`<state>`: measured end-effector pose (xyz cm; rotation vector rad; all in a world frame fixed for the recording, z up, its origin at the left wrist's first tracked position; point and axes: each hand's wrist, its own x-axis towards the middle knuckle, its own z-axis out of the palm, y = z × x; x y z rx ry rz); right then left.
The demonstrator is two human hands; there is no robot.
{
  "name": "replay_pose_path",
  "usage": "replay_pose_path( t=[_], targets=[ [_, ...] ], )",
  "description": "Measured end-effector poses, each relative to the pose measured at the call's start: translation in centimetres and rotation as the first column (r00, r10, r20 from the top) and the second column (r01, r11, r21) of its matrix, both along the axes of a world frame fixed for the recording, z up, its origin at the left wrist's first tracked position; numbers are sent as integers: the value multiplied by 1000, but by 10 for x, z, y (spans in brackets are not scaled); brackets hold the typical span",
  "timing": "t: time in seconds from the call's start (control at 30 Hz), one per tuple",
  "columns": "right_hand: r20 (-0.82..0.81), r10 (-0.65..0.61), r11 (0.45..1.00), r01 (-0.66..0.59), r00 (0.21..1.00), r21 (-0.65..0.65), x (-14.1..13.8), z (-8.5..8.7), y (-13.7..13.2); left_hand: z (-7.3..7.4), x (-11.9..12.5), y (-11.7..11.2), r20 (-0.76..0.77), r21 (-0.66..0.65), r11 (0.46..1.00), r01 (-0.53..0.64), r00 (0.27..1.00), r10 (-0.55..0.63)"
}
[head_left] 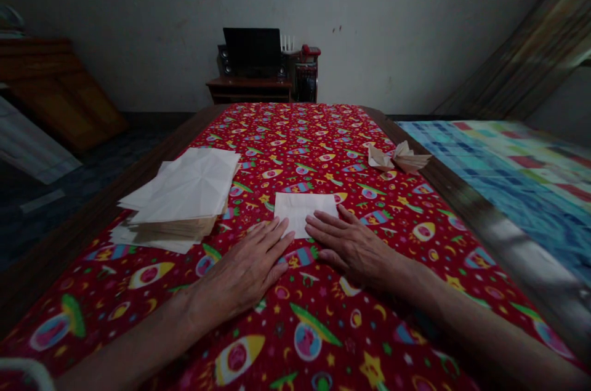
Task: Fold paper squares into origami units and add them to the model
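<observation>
A folded piece of white paper (300,205) lies flat on the red patterned cloth in front of me. My left hand (252,258) rests with fingers stretched out, their tips on the paper's lower left corner. Across the paper's right side lie the extended fingers of my right hand (351,246), the thumb apart and below. Neither hand grips anything. To the left sits a stack of creased paper sheets (189,185), white on top with brown ones beneath. Folded brown paper pieces (409,159) with pleats stand at the far right of the cloth.
The cloth (305,145) covers a long table with a dark wooden edge (443,218). A bed with a colourful cover (503,175) adjoins on the right. Beyond the far end are a monitor (253,47) and a red telephone (311,50). A wooden cabinet (60,89) stands left.
</observation>
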<state>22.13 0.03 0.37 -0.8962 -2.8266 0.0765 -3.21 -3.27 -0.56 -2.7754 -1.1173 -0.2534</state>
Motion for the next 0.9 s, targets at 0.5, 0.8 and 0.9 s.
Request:
replay_pose_path(
  t=[0.5, 0.8, 0.9],
  targets=[
    [36, -148, 989, 148, 988, -15, 46, -1, -25, 1, -11, -3, 65, -44, 999, -7, 998, 10],
    [-54, -219, 974, 222, 974, 54, 35, 1, -27, 2, -20, -2, 137, -3, 1000, -5, 991, 5],
    [-63, -199, 975, 204, 978, 91, 28, 3, -24, 4, -21, 3, 211, 17, 1000, -7, 978, 4]
  ],
)
